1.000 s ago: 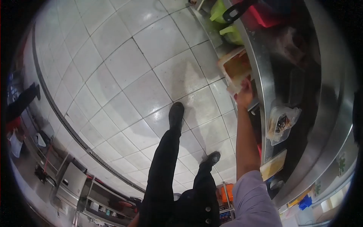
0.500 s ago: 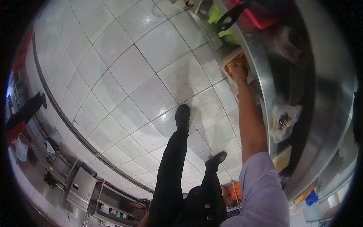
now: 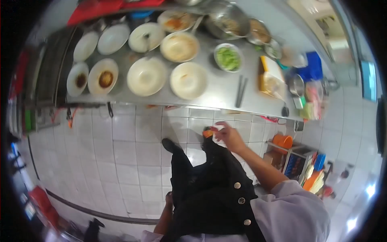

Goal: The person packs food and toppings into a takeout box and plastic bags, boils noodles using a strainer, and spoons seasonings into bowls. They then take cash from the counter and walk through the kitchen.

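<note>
My right hand [image 3: 229, 137] is in front of the steel counter's edge, over the floor. Its fingers pinch a small orange piece [image 3: 208, 132], blurred, whose kind I cannot make out. My left hand [image 3: 169, 198] hangs low beside my leg, its fingers mostly hidden. On the steel counter [image 3: 217, 90] stand several white bowls; the closest to my right hand is an off-white bowl [image 3: 188, 80] with a little residue. Two dark chopsticks [image 3: 241, 92] lie near the edge. Behind them stands a bowl of chopped green vegetables [image 3: 228, 57].
Two bowls with dark sauce, one a white bowl [image 3: 103, 79], stand at the left. A large metal bowl [image 3: 227, 22] is at the back. A yellow-edged box [image 3: 271, 78] sits on the right, near a blue container [image 3: 313, 66]. Below the counter's right end is a shelf with an orange basin [image 3: 282, 141].
My right hand has come out of a container of orange food on the shelf below the counter and now holds an orange piece. My view has turned toward the countertop with the bowls.
</note>
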Available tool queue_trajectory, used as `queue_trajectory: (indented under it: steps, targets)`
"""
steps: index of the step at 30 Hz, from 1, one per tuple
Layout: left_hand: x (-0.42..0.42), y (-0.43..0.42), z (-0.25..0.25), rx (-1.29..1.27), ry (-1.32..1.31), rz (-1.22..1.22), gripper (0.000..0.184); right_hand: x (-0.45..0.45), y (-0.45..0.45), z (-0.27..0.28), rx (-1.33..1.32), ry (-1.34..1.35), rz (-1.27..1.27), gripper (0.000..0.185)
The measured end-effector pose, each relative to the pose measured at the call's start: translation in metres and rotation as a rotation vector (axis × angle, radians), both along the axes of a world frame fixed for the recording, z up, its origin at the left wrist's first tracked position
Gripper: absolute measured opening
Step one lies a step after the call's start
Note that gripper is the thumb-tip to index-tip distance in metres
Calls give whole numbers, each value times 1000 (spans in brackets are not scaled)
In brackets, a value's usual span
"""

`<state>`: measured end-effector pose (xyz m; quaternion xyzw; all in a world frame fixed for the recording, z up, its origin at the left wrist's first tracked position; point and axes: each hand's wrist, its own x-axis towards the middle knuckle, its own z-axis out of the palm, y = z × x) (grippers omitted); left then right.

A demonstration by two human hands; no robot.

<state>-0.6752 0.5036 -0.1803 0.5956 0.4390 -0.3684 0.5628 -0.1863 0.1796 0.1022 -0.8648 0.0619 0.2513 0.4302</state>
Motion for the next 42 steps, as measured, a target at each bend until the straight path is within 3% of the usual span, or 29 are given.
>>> queue_trajectory:
  steps: [2,4,7,10,13,16,19,21,25,28,30,33,34,36,38,40,42]
  targets:
    - [52,17,25,-50,42,-36,29,10,-75,50,-136,-181,-53,25]
    - [72,23,3,-156,56,25,30,38,-133,107,-207,-268,-189,19]
    - [129,18,-5,186,-431,-847,33,78,-206,122,-281,-418,-365,22]
    - [185,-5,-8,147,-376,-863,37,119,-268,83,-286,-587,-493,20]
    - [245,-31,-3,410,-465,-1375,43,149,-285,39,-465,-722,-446,17]
    - [278,-40,-6,317,-569,-1085,42,153,-283,-5,-590,-503,-242,20]
    - [309,-66,-7,-33,-395,-406,39,144,-272,-25,-656,-715,-114,19]
    - [318,-52,-2,23,-367,-735,39,139,-265,-21,-656,-778,-159,19]
    - [385,-76,75,-174,-152,-1190,38,106,-257,24,-640,-824,-228,27]
    - [456,-126,150,-327,-82,-1530,37,32,-257,61,-345,-546,-205,36]
    - [507,-169,203,-374,-106,-1738,36,-44,-268,17,-225,-237,-181,40]
    - [584,-259,288,-365,-192,-2109,36,-162,-297,-17,-171,277,21,66]
    - [612,-302,311,-350,-211,-2329,35,-185,-312,-29,-92,272,-88,68]
    - [650,-356,295,-443,-355,-2224,35,-224,-342,-50,74,259,-284,74]
    - [668,-471,377,-395,-325,-2058,32,-254,-367,-59,182,280,-404,74]
    - [676,-570,364,-432,-819,-2043,31,-272,-405,-64,248,311,-434,74]
    - [660,-691,412,-479,-1217,-1793,29,-289,-459,-56,271,365,-376,75]
